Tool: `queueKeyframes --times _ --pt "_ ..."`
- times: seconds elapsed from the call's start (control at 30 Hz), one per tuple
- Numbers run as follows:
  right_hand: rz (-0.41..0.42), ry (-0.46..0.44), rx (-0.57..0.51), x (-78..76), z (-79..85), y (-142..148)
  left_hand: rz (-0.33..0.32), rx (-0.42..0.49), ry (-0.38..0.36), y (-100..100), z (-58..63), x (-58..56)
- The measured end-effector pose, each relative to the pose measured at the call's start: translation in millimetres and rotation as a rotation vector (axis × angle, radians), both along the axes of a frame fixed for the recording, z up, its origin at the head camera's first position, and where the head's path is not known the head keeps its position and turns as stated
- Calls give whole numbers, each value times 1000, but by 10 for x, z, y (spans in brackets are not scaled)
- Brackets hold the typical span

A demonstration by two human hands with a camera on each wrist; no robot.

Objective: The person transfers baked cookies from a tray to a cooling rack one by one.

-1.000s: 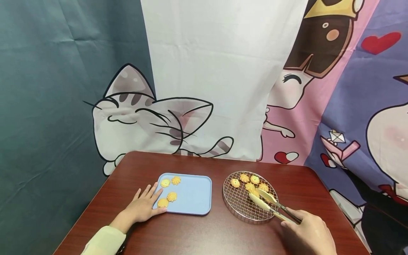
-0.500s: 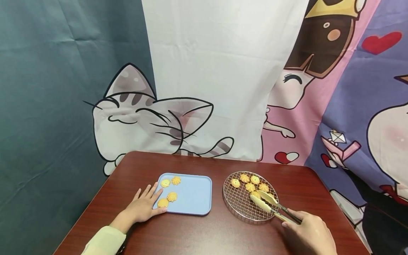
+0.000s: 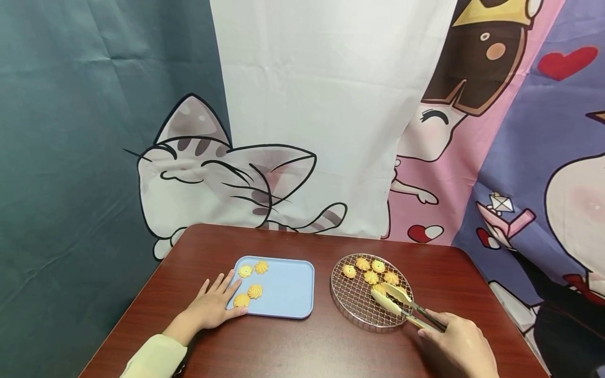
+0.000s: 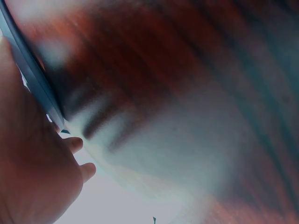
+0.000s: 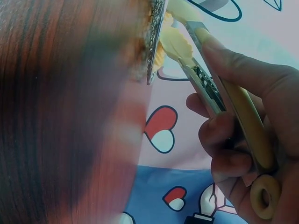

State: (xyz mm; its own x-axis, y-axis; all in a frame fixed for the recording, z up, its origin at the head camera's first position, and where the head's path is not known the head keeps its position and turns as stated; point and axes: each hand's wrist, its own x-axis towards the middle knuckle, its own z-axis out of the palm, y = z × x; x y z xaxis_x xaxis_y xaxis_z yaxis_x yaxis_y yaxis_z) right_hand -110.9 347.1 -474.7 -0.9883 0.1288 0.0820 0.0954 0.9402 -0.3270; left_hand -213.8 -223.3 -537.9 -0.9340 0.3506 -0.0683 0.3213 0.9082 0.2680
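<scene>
My left hand (image 3: 210,307), fingers spread and straight, rests at the left edge of a light blue tray (image 3: 290,289). Four-sided and shallow, the tray bears several yellow piped cookies (image 3: 254,291) on its left half. On the right, my right hand (image 3: 460,341) grips a pair of tongs (image 3: 387,303) with pale tips. The tips reach over a round wire cooling rack (image 3: 352,302), around a cookie (image 3: 379,288) near its middle. In the right wrist view, fingers and thumb curl round the tongs' handles (image 5: 247,121). The left wrist view shows the tray's rim (image 4: 35,65) against the hand.
More cookies (image 3: 362,263) lie on the rack's far half. Tray and rack stand apart on a dark red-brown wooden table (image 3: 283,346). Behind the table's far edge hangs a cartoon-printed cloth (image 3: 331,131).
The tongs' tips and the cookie by them have shifted slightly toward the near right on the rack, early in this span. My left hand and the tray have stayed put.
</scene>
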Motion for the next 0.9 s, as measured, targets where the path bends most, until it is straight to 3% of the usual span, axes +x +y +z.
queueKeyframes --times 0.4,0.9 --pt "-7 -14 -11 -19 28 -27 5 -12 -1 -8 18 0" --pt "124 153 16 -80 -22 -246 -7 33 3 6 12 16"
